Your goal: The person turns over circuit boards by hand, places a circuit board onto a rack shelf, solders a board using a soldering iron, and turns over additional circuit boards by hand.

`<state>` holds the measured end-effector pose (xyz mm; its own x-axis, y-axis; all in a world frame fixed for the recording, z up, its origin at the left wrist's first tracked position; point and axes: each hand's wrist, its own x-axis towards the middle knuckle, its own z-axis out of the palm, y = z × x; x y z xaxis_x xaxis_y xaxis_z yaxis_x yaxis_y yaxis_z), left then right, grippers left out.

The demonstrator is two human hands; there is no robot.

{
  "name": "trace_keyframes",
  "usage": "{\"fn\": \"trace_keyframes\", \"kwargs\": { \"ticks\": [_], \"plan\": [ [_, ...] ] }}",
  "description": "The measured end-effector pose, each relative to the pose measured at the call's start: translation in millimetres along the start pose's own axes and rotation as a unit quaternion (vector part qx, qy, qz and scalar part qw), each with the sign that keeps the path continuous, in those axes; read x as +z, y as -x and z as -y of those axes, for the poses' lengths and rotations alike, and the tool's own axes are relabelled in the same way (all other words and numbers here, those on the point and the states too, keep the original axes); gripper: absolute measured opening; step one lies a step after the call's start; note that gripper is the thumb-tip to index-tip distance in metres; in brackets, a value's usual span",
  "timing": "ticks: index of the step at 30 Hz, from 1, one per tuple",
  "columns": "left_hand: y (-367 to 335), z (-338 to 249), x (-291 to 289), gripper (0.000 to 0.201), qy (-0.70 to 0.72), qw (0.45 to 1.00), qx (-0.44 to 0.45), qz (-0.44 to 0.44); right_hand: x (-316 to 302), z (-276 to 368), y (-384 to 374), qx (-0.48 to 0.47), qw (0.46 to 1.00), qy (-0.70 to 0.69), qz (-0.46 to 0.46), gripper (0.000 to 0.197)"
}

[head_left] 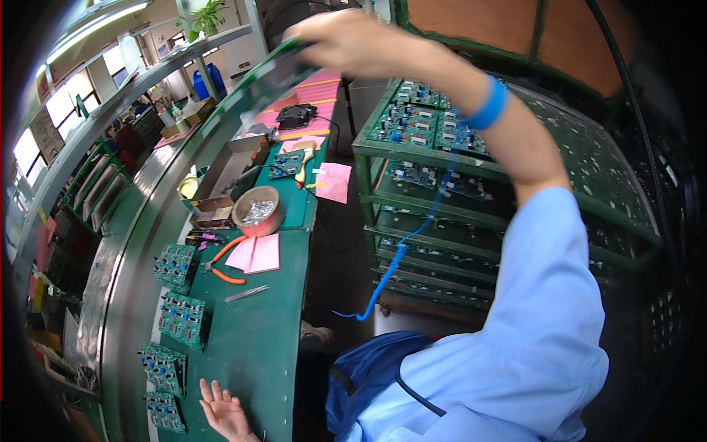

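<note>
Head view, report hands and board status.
Right hand raised, holding blurred green board. Left hand open, empty, near circuit boards. Blue coiled cord hanging near rack.

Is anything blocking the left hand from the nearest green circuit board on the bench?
Nothing visible is in the way: between the left hand and the nearest circuit board, only the green benchtop shows. The tweezers and orange-handled pliers lie farther up the bench, off that path.

You've got two in play, left hand (pixel 227 414) and right hand (pixel 352 44), plus one held green board (pixel 261 78), four circuit-board groups (pixel 183 320), one pair of orange-handled pliers (pixel 227 278), one pair of tweezers (pixel 247 294), one blue wristband (pixel 487 103) and one coiled cord (pixel 398 256)!
</note>
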<state>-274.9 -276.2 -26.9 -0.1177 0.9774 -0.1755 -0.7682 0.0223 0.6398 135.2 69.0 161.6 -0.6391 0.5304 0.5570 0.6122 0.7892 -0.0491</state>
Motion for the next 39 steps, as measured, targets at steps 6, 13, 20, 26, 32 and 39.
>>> {"fn": "trace_keyframes", "kwargs": {
  "ticks": [6, 13, 20, 26, 32, 39],
  "plan": [
    [11.0, -28.5, 0.5, 0.048, -0.147, 0.977, 0.074, -0.132, -68.9, -55.0, 122.4, 0.098, 0.928, 0.358, -0.010, 0.017],
    [18.8, -32.7, -6.4, 0.047, -0.162, 0.957, 0.109, -0.214, -42.0, -38.3, 195.1, 0.192, 0.870, 0.439, 0.117, 0.007],
    [17.8, -29.1, -7.1, 0.047, -0.156, 0.966, 0.090, -0.185, -20.9, -10.9, 211.3, 0.251, 0.927, 0.234, 0.152, 0.014],
    [-26.9, -23.9, -16.5, 0.044, -0.109, 0.985, 0.114, -0.071, -54.5, -13.0, 233.2, 0.269, 0.943, 0.167, 0.107, 0.017],
    [-192.6, 78.8, 86.8, 0.042, -0.108, 0.992, -0.030, 0.059, -119.9, 99.2, 256.6, 0.309, 0.879, 0.328, -0.158, 0.016],
    [-242.0, 188.2, 158.6, 0.026, -0.229, 0.967, -0.055, 0.093, -55.9, 93.6, 204.1, 0.176, 0.976, 0.131, -0.004, 0.021]
  ]
}}
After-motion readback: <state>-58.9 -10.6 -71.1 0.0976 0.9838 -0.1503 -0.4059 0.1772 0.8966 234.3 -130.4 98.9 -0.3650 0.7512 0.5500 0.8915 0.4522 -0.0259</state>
